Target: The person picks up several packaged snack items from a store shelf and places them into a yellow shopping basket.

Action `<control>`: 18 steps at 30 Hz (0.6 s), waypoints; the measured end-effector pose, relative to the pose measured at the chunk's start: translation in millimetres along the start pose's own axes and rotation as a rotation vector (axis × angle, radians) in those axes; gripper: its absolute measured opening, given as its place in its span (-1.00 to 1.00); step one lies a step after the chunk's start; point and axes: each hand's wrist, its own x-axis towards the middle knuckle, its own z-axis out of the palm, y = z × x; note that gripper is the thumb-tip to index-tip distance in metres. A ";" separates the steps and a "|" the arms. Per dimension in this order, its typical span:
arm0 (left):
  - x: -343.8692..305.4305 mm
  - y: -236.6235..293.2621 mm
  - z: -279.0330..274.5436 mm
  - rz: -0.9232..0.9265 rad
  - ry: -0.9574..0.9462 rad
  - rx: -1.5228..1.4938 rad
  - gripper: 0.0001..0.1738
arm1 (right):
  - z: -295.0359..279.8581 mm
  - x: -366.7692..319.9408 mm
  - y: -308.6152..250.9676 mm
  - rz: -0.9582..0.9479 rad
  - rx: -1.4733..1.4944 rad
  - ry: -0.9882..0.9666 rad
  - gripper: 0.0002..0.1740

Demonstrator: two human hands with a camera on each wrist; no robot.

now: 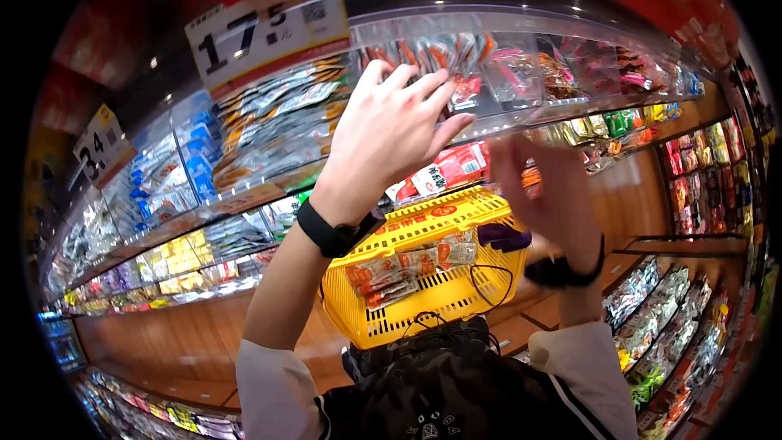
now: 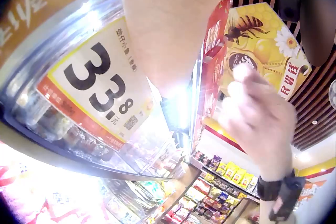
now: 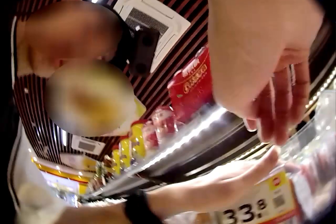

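My left hand reaches over the front of a clear shelf bin in the head view. Its fingers are extended, with the fingertips overlapping silver-and-orange snack packets. The right wrist view shows the same left hand with straight fingers beside a 33.8 price card. My right hand is blurred and raised to the right, its fingers loosely bent and holding nothing visible. Below both hands is a yellow basket containing several clear-and-orange packets.
Clear bins of blue packets and brown-silver packets line the shelf at left. A 17.5 price sign hangs above them. A dark purple item lies at the basket's right end. Stepped snack shelves stand at right.
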 end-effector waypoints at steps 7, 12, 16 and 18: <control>-2.0 -1.0 1.2 -0.002 -0.039 0.018 -0.50 | 148.2 -82.0 104.5 0.116 0.327 -1.019 -0.66; -3.2 -2.5 4.3 -0.010 0.009 -0.013 -0.51 | 278.5 -152.5 191.8 0.249 -0.307 -0.602 -0.33; -4.1 -1.8 5.5 -0.016 0.008 0.002 -0.49 | 309.2 -177.3 207.0 0.260 -0.309 -0.498 -0.15; -3.7 -2.0 4.9 -0.013 -0.005 0.004 -0.50 | 323.5 -191.6 219.7 0.258 -0.266 -0.465 -0.13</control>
